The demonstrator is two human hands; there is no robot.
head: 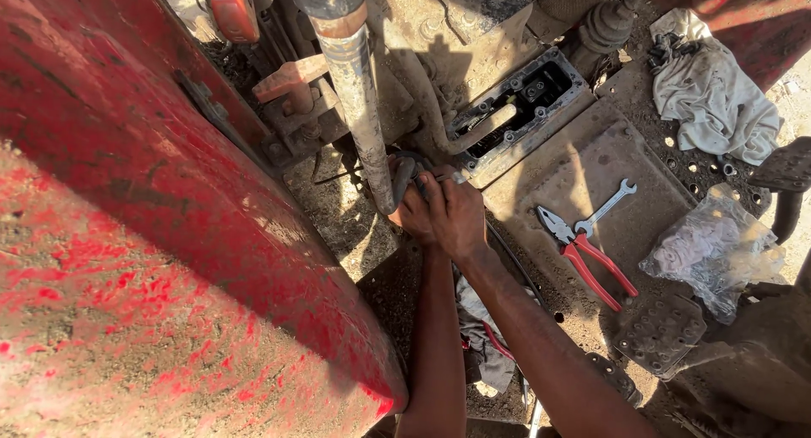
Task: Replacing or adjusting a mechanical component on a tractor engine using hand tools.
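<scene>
Both my hands meet at the foot of a dirty steel lever shaft (359, 100) that rises from the machine's floor. My left hand (411, 212) is curled around a dark rubber part (405, 172) at the shaft's base. My right hand (456, 214) lies over the left one, fingers closed on the same dark part and a small metal piece. What lies under the fingers is hidden.
A big red fender (144, 235) fills the left. An open gearbox housing (519, 108) sits just beyond my hands. Red-handled pliers (587, 256) and a small spanner (604, 208) lie on the floor plate (583, 168). A clear plastic bag (714, 248) and a grey rag (718, 92) lie right.
</scene>
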